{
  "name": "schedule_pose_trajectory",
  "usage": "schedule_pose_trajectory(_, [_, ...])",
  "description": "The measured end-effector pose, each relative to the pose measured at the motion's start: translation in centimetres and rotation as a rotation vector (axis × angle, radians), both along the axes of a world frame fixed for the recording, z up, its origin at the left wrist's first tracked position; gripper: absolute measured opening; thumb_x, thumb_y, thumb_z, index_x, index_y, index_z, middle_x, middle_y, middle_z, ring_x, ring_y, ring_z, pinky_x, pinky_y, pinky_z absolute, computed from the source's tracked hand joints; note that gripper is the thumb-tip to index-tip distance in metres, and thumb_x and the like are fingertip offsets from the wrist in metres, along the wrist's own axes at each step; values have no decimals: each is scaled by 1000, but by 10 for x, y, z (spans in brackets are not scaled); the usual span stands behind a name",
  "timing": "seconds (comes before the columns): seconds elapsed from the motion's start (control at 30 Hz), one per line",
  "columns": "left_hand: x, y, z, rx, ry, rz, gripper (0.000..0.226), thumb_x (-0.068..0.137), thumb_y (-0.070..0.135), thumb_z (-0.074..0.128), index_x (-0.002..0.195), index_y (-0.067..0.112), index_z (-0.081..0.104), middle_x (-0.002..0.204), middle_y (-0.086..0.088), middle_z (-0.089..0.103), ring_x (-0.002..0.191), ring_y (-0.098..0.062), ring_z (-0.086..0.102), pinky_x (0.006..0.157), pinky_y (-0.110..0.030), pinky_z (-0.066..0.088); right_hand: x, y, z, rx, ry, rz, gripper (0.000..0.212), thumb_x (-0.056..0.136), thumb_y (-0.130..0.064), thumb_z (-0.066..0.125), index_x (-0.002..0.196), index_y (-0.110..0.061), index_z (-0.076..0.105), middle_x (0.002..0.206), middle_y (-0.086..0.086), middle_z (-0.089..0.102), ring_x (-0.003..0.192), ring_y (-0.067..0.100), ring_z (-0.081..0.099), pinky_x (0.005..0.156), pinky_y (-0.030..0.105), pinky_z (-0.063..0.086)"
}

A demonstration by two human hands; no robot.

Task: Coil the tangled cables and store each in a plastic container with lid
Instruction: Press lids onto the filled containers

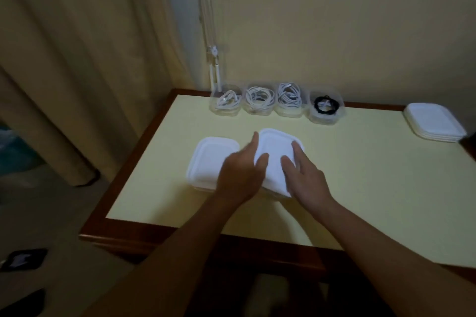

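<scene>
**Both hands spread on the white lid**

Fingers nearly straight, my left hand [242,170] lies over the left edge of the white lid [275,154], thumb on top. My right hand [306,177] lies over its right edge in the same way. Neither hand curls round anything. What is under the lid is mostly hidden. It sits near the middle of the yellow-topped table [360,175], just beside a lidded container [211,159] on its left. Along the far edge stand four open containers [260,111] in a row. Three hold coiled white cables [289,96] and the rightmost a black cable [325,104]. At far right lies a stack of lids [435,123].
</scene>
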State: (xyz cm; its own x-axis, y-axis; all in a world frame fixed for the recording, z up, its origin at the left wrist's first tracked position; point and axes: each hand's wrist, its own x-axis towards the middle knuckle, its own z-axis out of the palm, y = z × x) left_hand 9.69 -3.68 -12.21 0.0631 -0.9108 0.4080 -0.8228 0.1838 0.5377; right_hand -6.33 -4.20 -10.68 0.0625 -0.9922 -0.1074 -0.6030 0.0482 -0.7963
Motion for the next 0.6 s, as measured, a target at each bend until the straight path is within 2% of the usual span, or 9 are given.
schedule_pose_trajectory(0.07, [33,-8,4,-78,-86,36,63,96,43,47,145,4,51,118,-22,70,100,-36,70,84,-45,57,31,-4,9,-44,-31,9,59,106,-45,41,160,-33,22,156,9,45,138,32,46,101,30,37])
schedule_pose_trajectory(0.13, [61,-9,17,102,-37,64,66,98,49,50,155,17,36,143,-14,56,126,-33,57,103,-46,48,58,-7,13,-61,-48,23,61,105,-44,43,161,-32,23,155,9,46,137,31,48,101,31,38])
schedule_pose_trajectory(0.17, [74,-10,18,215,31,87,69,98,51,51,158,24,29,149,-9,51,133,-31,51,108,-45,43,70,-9,13,-57,-48,37,61,105,-44,43,161,-31,22,154,10,47,136,31,49,102,32,39])
schedule_pose_trajectory(0.23, [93,-6,12,307,60,147,74,96,60,48,159,28,24,149,-7,51,132,-31,50,108,-43,41,92,-9,9,-23,-6,88,61,106,-41,40,161,-28,20,154,13,46,135,33,49,104,35,39])
schedule_pose_trajectory(0.3, [102,-1,0,284,-25,182,83,92,71,38,159,24,23,143,-10,57,123,-32,58,105,-41,45,111,-8,2,-16,45,145,59,107,-38,34,162,-25,16,157,13,42,134,35,47,106,37,38])
schedule_pose_trajectory(0.43, [114,-3,-8,309,63,229,78,97,57,49,160,22,18,145,-10,55,122,-31,59,105,-36,44,136,-8,-7,-45,49,173,57,109,-37,27,162,-23,11,157,14,40,133,36,48,108,41,38])
schedule_pose_trajectory(0.6, [124,-10,-7,286,55,206,80,96,56,51,160,21,18,145,-11,54,121,-32,60,104,-37,45,147,-15,-9,-45,71,178,57,109,-38,27,161,-24,9,154,16,43,130,37,50,107,43,40])
